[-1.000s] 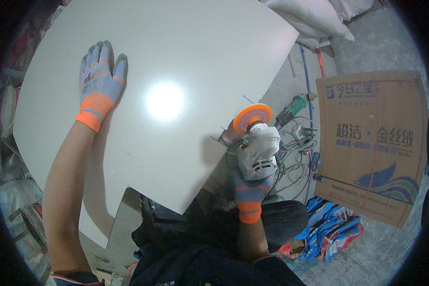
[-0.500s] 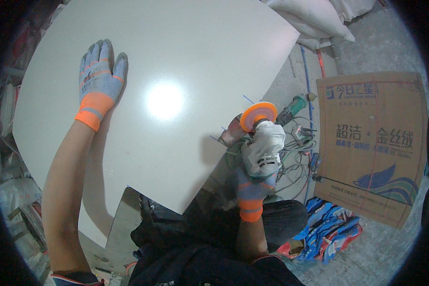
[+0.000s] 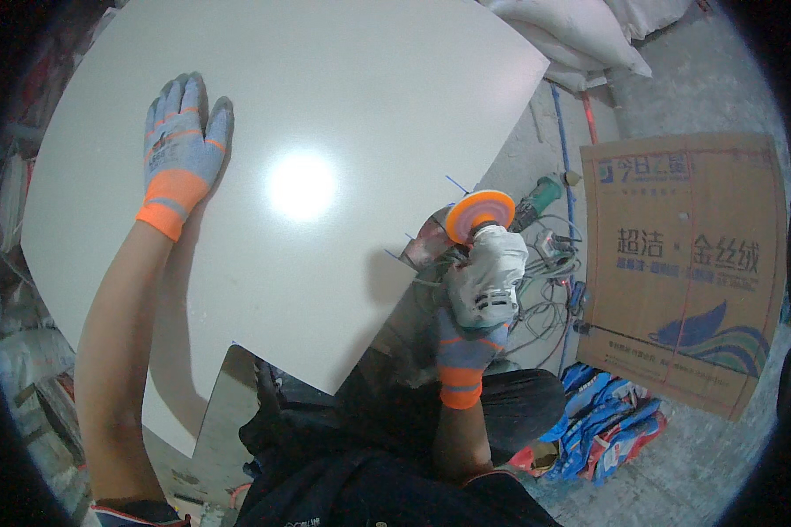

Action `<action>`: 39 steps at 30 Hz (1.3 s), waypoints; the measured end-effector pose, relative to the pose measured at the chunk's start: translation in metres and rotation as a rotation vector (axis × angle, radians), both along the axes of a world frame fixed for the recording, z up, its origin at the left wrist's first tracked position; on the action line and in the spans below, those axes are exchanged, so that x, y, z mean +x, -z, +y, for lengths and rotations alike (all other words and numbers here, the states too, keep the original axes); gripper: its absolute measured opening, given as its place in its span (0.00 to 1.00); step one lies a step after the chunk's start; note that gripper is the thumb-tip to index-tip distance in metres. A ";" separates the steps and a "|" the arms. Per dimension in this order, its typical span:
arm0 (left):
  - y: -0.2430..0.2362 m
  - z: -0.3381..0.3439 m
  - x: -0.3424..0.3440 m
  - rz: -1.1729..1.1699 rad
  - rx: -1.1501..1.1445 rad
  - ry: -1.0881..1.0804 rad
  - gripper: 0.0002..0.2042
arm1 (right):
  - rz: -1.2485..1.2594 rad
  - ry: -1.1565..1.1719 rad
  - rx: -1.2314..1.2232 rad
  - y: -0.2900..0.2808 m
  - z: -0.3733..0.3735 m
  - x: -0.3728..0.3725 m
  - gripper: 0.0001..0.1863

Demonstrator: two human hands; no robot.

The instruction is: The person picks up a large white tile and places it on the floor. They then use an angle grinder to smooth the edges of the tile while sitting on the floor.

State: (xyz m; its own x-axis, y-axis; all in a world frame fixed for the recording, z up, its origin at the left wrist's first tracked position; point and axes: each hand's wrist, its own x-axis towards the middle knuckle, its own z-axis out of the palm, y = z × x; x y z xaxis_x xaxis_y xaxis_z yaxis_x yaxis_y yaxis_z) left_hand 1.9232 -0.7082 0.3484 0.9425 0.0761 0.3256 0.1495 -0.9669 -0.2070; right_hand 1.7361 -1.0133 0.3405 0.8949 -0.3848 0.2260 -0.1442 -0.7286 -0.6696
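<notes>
A large pale glossy slab (image 3: 299,272), notched at its near edge, spreads out in front of me. My left hand (image 3: 183,136), in a grey and orange glove, lies flat on its left part with the fingers stretched out. In a matching glove, my right hand (image 3: 470,342) grips an angle grinder (image 3: 488,277) beyond the slab's right edge. The grinder is dusted white and carries an orange-rimmed disc (image 3: 481,217) at its far end. The disc is beside the edge; whether it touches cannot be told. Short blue marks (image 3: 396,256) sit along that edge.
A flattened cardboard sheet (image 3: 677,272) lies on the right. Between it and the slab are a green power tool (image 3: 540,198) and tangled cables (image 3: 545,299). White sacks (image 3: 571,35) rest at the far right, and crumpled blue and red bags (image 3: 602,426) by my knee.
The grinder and my right hand have shifted very slightly to the right relative to the slab. My left hand stays flat in place. The whole view has moved a little.
</notes>
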 end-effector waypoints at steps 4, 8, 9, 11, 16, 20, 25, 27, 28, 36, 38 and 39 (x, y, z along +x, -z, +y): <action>0.003 0.002 0.000 0.008 0.010 -0.007 0.28 | 0.036 -0.037 0.116 0.007 -0.002 0.001 0.21; 0.003 0.002 -0.001 0.000 0.024 0.000 0.29 | 0.037 -0.080 0.035 0.003 -0.002 -0.002 0.22; 0.003 0.001 -0.001 0.000 0.027 0.000 0.29 | 0.037 -0.080 0.015 0.001 -0.002 -0.003 0.22; 0.002 0.001 -0.001 0.004 0.026 -0.003 0.29 | 0.046 -0.078 -0.023 -0.002 -0.002 -0.005 0.21; 0.003 0.001 -0.001 -0.028 0.011 0.026 0.29 | -0.038 -0.070 0.086 0.005 -0.003 -0.009 0.24; 0.004 0.001 -0.002 -0.016 -0.029 -0.002 0.29 | -0.069 -0.024 0.271 0.016 -0.003 -0.014 0.24; -0.001 0.001 -0.001 -0.007 -0.027 0.017 0.28 | 0.078 -0.063 0.189 0.021 -0.004 -0.017 0.21; -0.002 0.001 -0.002 0.008 -0.024 0.023 0.28 | 0.109 -0.041 0.223 0.023 -0.004 -0.016 0.20; -0.003 0.000 -0.001 -0.038 -0.022 0.065 0.28 | 0.117 -0.025 0.271 0.023 -0.005 -0.014 0.19; -0.001 0.001 -0.001 0.005 0.019 -0.004 0.29 | 0.073 0.033 0.532 0.025 -0.002 -0.010 0.17; 0.000 0.000 -0.001 0.005 0.017 -0.010 0.29 | 0.024 0.064 0.651 0.023 -0.001 -0.011 0.17; 0.000 0.000 -0.001 0.001 0.009 -0.006 0.29 | 0.013 0.063 0.634 0.022 -0.001 -0.010 0.16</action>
State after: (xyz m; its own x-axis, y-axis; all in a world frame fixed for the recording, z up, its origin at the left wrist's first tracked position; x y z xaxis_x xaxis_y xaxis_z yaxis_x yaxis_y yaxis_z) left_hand 1.9225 -0.7078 0.3480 0.9422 0.0789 0.3256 0.1553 -0.9640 -0.2158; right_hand 1.7259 -1.0141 0.3182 0.8673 -0.4924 -0.0735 -0.1845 -0.1809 -0.9660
